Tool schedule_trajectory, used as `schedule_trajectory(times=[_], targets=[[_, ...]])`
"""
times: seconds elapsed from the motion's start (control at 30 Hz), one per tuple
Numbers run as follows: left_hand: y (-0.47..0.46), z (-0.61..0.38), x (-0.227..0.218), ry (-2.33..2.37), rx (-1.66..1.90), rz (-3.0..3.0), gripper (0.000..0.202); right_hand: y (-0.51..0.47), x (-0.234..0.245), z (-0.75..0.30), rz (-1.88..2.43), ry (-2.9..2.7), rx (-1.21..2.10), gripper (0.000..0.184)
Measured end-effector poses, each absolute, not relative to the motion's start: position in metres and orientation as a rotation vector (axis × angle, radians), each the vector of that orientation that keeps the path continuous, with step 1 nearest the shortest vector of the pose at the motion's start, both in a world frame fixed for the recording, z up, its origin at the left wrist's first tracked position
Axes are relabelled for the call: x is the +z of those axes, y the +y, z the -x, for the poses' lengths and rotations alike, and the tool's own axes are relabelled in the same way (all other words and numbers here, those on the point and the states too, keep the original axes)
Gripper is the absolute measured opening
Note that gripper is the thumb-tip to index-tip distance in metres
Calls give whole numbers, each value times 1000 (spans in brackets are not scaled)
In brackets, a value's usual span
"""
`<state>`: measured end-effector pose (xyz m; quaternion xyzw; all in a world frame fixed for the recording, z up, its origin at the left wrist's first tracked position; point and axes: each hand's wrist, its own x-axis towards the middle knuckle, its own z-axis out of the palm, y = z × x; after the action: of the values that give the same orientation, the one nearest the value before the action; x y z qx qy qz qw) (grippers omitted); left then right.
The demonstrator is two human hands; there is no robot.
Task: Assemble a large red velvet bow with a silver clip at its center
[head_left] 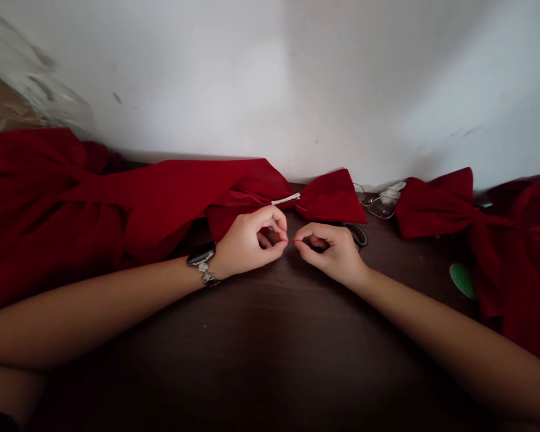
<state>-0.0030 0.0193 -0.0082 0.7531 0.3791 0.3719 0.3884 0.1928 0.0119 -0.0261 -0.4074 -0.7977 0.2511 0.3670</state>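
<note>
Left hand (247,245), right hand (332,251) (both pinching red strand (291,241)), dark table (261,336)

Dim, cool light. The pale wall (234,78) in front of me is brightest, with a soft grey shadow slanting down right of centre. My dark desk (252,348) fades nearly to black along the bottom. Wide-angle distortion stretches the red fabric (85,234) toward the left edge. Between my left hand (252,240) and right hand (328,247), a fine red strand (291,241) looks soft and blurred.
</note>
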Motion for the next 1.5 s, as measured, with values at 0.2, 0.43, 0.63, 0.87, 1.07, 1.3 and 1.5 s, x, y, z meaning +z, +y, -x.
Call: schedule_trajectory(times=[0.2, 0.43, 0.63, 0.87, 1.07, 1.3, 1.5], targets=[[21, 3, -10, 957, 929, -1935, 14, 10, -25, -193, 1016, -2022, 678, 4], [23, 3, -11, 962, 832, -1897, 17, 10, -25, -193, 984, -2011, 660, 6], [28, 5, -13, 935, 651, -1873, 15, 11, -25, -194, 977, -2011, 671, 7], [33, 7, -14, 836, 533, -1773, 22, 12, -24, -193, 938, -2024, 702, 6], [34, 6, -7, 876, 508, -1686, 22, 13, -24, -194, 935, -2046, 695, 7], [37, 8, -5, 857, 430, -1748, 27, 13, -26, -195, 974, -2025, 677, 6], [36, 9, -1, 860, 435, -1758, 28, 14, -28, -195, 1036, -1981, 667, 6]])
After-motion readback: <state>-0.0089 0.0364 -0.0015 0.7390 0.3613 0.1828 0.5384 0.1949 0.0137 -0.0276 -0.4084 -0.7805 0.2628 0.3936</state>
